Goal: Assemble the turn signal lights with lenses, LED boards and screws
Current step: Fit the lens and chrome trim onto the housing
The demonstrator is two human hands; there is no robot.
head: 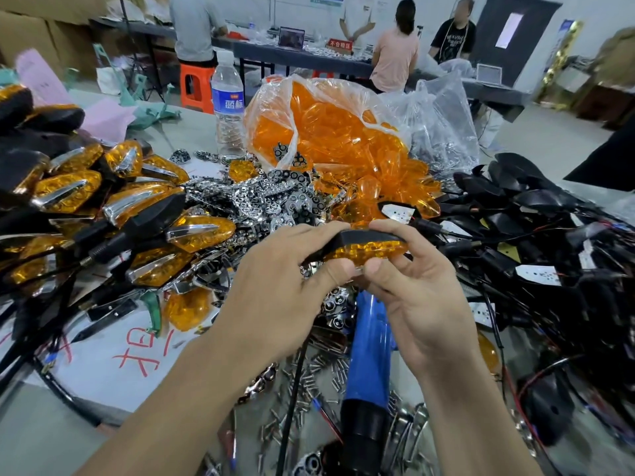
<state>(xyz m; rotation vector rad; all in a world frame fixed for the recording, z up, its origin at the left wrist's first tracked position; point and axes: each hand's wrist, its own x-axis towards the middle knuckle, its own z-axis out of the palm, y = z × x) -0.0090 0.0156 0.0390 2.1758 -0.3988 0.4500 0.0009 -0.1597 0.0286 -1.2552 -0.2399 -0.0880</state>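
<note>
From the head view, both my hands meet in the middle of the table around one turn signal light [364, 243]. My left hand [275, 286] grips its black housing end, fingers over the top and thumb under. My right hand [422, 297] pinches the other end, thumb against the edge of the orange lens [369, 251]. I hold it so, I think, to press the lens into the housing with both thumbs, with the seam turned toward me so I can check it.

The parts lie around me in reach. The bag of orange lenses [326, 125] is open just behind my hands, the chrome trims [275, 197] are in a heap before it, the black housings with white LED boards [536, 273] are on my right, and the finished lights [103, 201] are stacked on my left. The blue screwdriver [371, 355] and the loose screws [309, 372] lie under my wrists, probably ready for the fastening step.

About writing: the water bottle [226, 104] has a blue label with the characters 蓝标. A red sign [340, 44] on the far table reads 不合格区. The white sheet [137, 359] carries red handwritten characters, which I cannot read fully.
</note>
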